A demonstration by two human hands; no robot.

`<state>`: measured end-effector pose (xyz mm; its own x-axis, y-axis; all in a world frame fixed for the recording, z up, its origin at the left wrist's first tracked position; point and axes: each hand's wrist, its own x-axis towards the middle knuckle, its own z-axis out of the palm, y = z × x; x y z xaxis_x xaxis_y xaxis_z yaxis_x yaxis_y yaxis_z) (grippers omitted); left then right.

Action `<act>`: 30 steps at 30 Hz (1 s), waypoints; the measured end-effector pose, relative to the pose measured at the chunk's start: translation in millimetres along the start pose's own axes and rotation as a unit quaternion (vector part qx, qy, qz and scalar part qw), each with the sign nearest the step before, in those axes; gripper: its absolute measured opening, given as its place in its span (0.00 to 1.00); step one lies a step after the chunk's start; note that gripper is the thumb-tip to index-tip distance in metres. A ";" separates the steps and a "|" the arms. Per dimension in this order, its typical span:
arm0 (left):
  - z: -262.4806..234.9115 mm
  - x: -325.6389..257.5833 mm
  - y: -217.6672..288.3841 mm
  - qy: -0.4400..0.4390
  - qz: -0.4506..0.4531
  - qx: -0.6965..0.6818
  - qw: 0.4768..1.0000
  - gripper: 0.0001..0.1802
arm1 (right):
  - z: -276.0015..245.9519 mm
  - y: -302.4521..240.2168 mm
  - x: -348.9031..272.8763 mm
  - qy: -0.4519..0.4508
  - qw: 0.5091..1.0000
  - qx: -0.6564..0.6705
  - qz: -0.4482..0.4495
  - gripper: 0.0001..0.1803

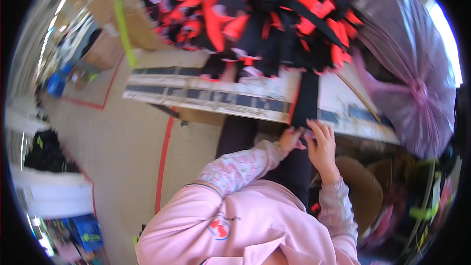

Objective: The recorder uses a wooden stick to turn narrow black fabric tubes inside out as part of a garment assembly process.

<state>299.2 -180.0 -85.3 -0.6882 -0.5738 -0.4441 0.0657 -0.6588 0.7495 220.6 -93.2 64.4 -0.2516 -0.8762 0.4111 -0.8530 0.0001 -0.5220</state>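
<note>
A long black fabric strip [306, 99] with a thin red edge hangs from the table toward my lap. At its lower end, my left hand [290, 140] is closed, its fingers pinching the fabric. Against the strip's right side, my right hand [322, 148] has bent fingers and its thumb at the same end; the exact grip is partly hidden. The strip's upper end runs under a large heap of black and bright red-orange fabric pieces [216, 19] on the table.
The white table [196, 99] has dark tape along its front edge. A thin wooden stick [360, 97] lies right of the strip. A full, knotted purple plastic bag [407, 59] stands at the right. A cardboard box [128, 17] with a yellow-green strap [121, 19] is at far left.
</note>
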 end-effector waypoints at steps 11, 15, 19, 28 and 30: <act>23.9 -7.2 -13.7 0.041 -0.043 -0.050 0.997 0.08 | 44.0 63.6 -7.8 -0.029 0.999 0.027 0.036 0.10; 3.1 -16.6 -5.0 -0.054 -0.072 -0.036 0.995 0.11 | 40.8 69.3 -8.6 -0.056 0.993 0.089 0.058 0.09; -3.4 -42.9 49.9 -0.181 -0.141 -0.075 0.971 0.19 | 39.6 70.2 -11.1 -0.056 0.994 0.084 0.033 0.09; -14.9 -14.9 61.9 -0.093 -0.205 0.044 0.973 0.18 | 40.8 70.9 -9.9 -0.104 0.990 0.095 -0.003 0.07; -15.9 -17.2 58.0 -0.084 -0.186 0.011 0.979 0.14 | 36.6 73.0 -5.1 -0.126 0.983 0.129 0.017 0.07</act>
<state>326.3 -216.1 -42.0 -0.7702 -0.2070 -0.6033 -0.2267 -0.7953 0.5623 176.3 -106.3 -3.2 -0.1286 -0.9694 0.2090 -0.6937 -0.0627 -0.7176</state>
